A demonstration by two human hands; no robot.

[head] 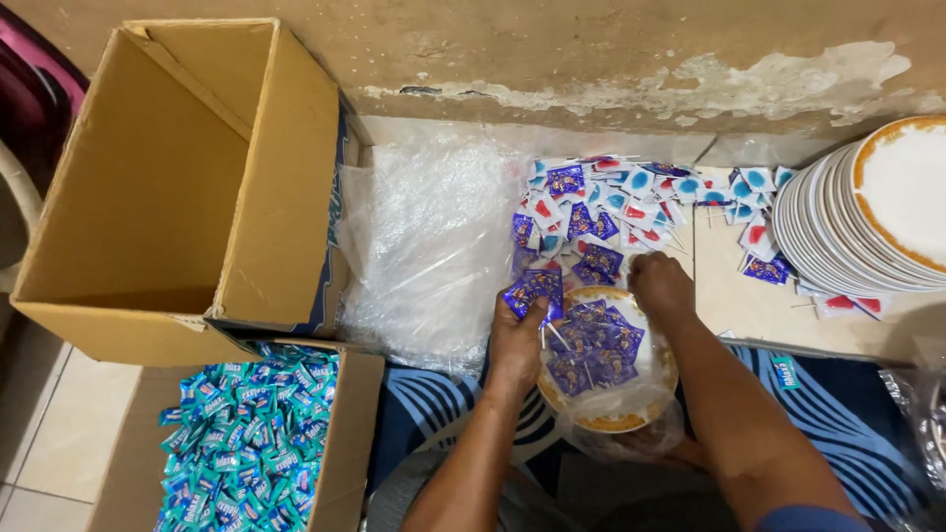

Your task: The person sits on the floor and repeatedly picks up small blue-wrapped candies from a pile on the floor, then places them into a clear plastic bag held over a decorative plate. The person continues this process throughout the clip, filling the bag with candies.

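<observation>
My left hand (514, 345) pinches a small purple paper flag on a stick (532, 289) at the left rim of a white plate with a gold edge (603, 422). Several purple flags (593, 345) lie on that plate, which sits in a clear plastic bag. My right hand (661, 285) rests at the plate's far rim, fingers curled down among a loose heap of purple, blue and red flags (611, 202) on the floor; whether it grips one is hidden.
An empty open cardboard box (182, 177) stands at the left. Below it a second box holds several teal sachets (251, 433). Crumpled clear plastic (434, 246) lies in the middle. A stack of gold-rimmed plates (867, 212) leans at the right, under a peeling wall.
</observation>
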